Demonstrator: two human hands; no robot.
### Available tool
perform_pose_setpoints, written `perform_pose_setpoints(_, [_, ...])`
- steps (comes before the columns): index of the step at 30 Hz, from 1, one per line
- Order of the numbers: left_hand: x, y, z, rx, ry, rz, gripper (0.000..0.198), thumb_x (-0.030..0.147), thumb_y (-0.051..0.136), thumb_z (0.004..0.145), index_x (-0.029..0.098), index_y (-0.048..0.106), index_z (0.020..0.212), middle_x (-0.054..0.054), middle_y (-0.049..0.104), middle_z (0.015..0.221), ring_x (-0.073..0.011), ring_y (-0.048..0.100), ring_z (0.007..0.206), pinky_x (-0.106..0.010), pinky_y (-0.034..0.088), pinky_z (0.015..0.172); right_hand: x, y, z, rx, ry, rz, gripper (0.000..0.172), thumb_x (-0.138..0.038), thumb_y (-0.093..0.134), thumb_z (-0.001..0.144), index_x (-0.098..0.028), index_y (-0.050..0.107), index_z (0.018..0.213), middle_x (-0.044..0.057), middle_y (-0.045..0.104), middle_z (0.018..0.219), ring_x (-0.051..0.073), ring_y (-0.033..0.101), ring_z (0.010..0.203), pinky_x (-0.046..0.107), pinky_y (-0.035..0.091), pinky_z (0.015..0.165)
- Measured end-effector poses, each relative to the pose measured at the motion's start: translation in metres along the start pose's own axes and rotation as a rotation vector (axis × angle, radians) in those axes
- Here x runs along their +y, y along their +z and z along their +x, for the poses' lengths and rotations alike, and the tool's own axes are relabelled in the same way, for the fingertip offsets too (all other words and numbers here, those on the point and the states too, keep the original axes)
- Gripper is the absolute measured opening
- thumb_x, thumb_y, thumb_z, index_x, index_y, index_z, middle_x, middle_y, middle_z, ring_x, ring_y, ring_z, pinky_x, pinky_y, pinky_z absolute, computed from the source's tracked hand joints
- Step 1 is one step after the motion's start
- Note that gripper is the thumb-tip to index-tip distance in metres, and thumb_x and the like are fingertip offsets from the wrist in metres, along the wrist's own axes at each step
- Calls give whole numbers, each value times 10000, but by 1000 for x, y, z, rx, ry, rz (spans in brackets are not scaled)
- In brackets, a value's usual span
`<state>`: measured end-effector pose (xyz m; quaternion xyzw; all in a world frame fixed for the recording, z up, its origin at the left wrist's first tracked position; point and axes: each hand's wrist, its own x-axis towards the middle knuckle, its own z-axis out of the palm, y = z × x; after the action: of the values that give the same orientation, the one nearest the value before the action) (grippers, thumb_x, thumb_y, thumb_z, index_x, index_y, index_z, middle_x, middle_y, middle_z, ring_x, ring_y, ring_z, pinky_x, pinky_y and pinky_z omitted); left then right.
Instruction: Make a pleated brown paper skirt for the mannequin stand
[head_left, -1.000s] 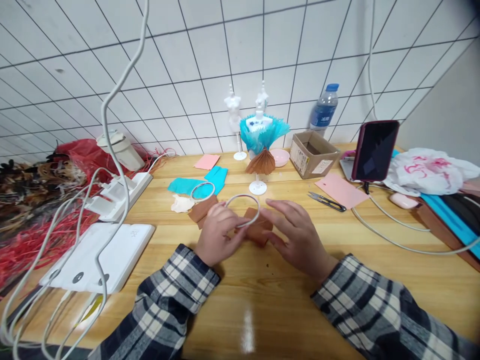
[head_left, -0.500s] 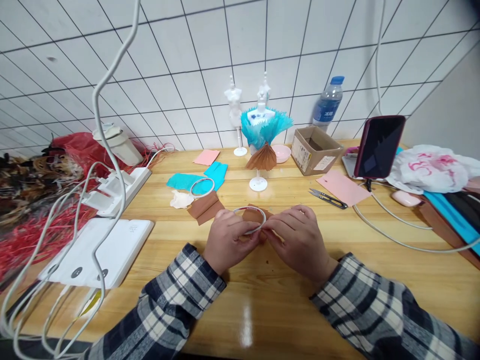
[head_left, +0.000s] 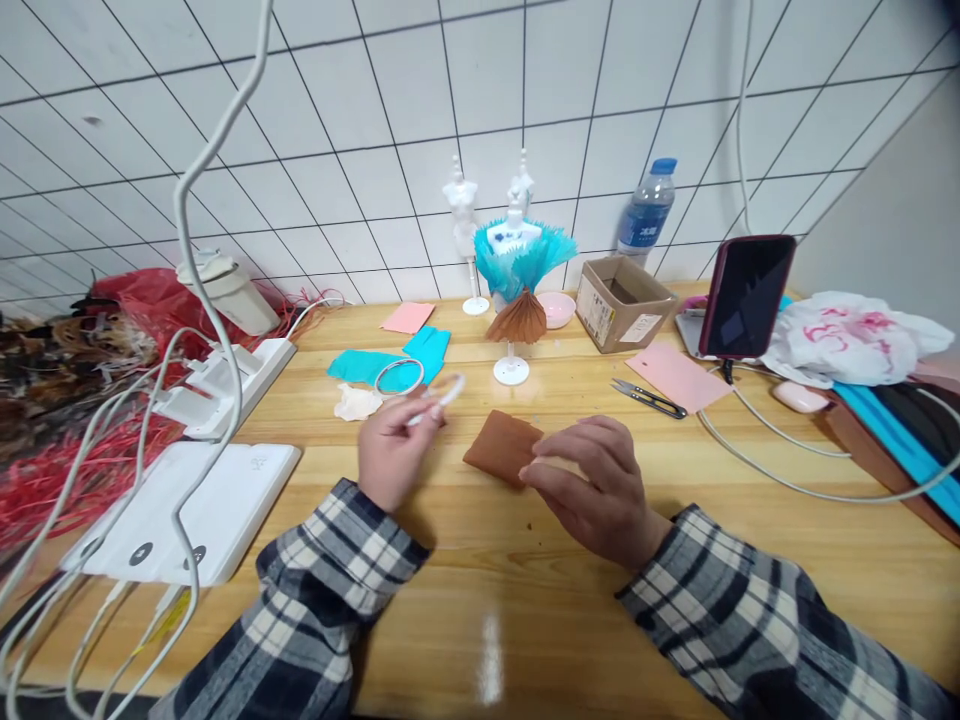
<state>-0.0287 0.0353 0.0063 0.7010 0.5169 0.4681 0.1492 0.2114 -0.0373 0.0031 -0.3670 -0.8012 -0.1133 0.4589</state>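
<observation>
My left hand (head_left: pixel 390 445) is closed on a thin white ring (head_left: pixel 442 392), held just above the table left of centre. My right hand (head_left: pixel 592 480) pinches the near edge of a folded brown paper piece (head_left: pixel 502 445) lying on the wooden table (head_left: pixel 487 600). A second white ring (head_left: pixel 400 376) lies on turquoise paper (head_left: pixel 390 362) just beyond my left hand. A small white mannequin with a turquoise and brown paper skirt (head_left: pixel 521 280) stands behind.
Scissors (head_left: pixel 649 398) and pink paper (head_left: pixel 675 375) lie to the right, by a cardboard box (head_left: pixel 622 300), a phone on a stand (head_left: pixel 746 295) and a water bottle (head_left: pixel 645 210). A power strip (head_left: pixel 225 385), white device (head_left: pixel 195 510) and hanging cables (head_left: pixel 202 250) fill the left.
My left hand has carried the ring away to the left, off the brown paper. My right hand stays on the brown paper, which now lies uncovered.
</observation>
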Motion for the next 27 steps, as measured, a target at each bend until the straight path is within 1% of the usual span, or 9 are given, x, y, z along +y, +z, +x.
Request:
perform_pose_setpoints(3, [-36, -16, 21, 78, 131, 349, 256, 425, 603, 848, 237, 767, 906, -45, 675, 798, -215, 597, 824, -378, 444, 826, 6, 2, -2, 45, 66, -65, 246, -163, 683, 803, -308, 657, 1000, 37, 631, 1015, 196, 555, 898, 376, 428, 825])
perform_pose_setpoints(5, [-54, -21, 29, 67, 125, 479, 281, 425, 572, 867, 232, 768, 925, -64, 667, 850, -237, 592, 873, -396, 432, 845, 8, 4, -1, -3, 98, -86, 272, -208, 672, 825, -311, 652, 1075, 54, 621, 1053, 203, 556, 901, 386, 419, 822])
perform_pose_setpoints(11, [-72, -15, 30, -160, -20, 638, 342, 400, 594, 829, 197, 710, 1079, -102, 663, 931, -290, 573, 926, -423, 420, 875, 11, 6, -2, -159, 129, -79, 376, -197, 619, 842, -311, 624, 1200, 82, 600, 1207, 246, 561, 984, 439, 389, 847])
perform_pose_setpoints(14, [-52, -13, 26, -112, -7, 624, 509, 449, 670, 760, 189, 628, 1195, -123, 637, 1022, -324, 547, 1007, -459, 398, 923, 9, 9, -1, -170, 209, 86, 283, -219, 617, 858, -288, 656, 1130, 76, 636, 1151, 231, 577, 971, 429, 418, 853])
perform_pose_setpoints(17, [-11, -9, 14, -78, 86, 313, 433, 479, 622, 812, 221, 631, 1160, -110, 604, 1131, -295, 521, 1106, -451, 376, 999, 3, 14, 2, -177, 501, 469, 155, -282, 631, 860, -229, 662, 1002, 48, 681, 902, 175, 608, 797, 334, 495, 719])
perform_pose_setpoints(18, [5, -6, 8, -146, 91, 128, 397, 495, 566, 854, 219, 643, 1129, -105, 611, 1110, -272, 539, 1091, -424, 399, 990, 2, 16, 2, -169, 627, 614, 141, -304, 637, 854, -215, 654, 962, 32, 674, 819, 158, 607, 724, 303, 504, 657])
perform_pose_setpoints(20, [31, 2, -7, -445, 64, -213, 457, 566, 442, 902, 205, 682, 1045, -107, 630, 1065, -254, 567, 1060, -396, 435, 961, 0, 20, 3, -156, 840, 867, 161, -344, 654, 838, -201, 638, 910, 11, 660, 732, 141, 605, 641, 274, 509, 596])
perform_pose_setpoints(22, [47, 14, -21, -660, -28, -438, 543, 609, 363, 912, 186, 697, 980, -115, 640, 1043, -249, 586, 1023, -391, 463, 931, 0, 22, 2, -157, 952, 1030, 215, -370, 685, 811, -195, 634, 924, 19, 678, 777, 147, 627, 684, 283, 527, 638])
perform_pose_setpoints(27, [45, 32, -34, -717, -248, -629, 419, 511, 485, 906, 160, 687, 797, -98, 648, 930, -221, 610, 925, -371, 490, 880, 5, 23, -2, -158, 1000, 972, 298, -363, 707, 783, -214, 637, 1032, 23, 672, 877, 152, 603, 747, 269, 504, 641])
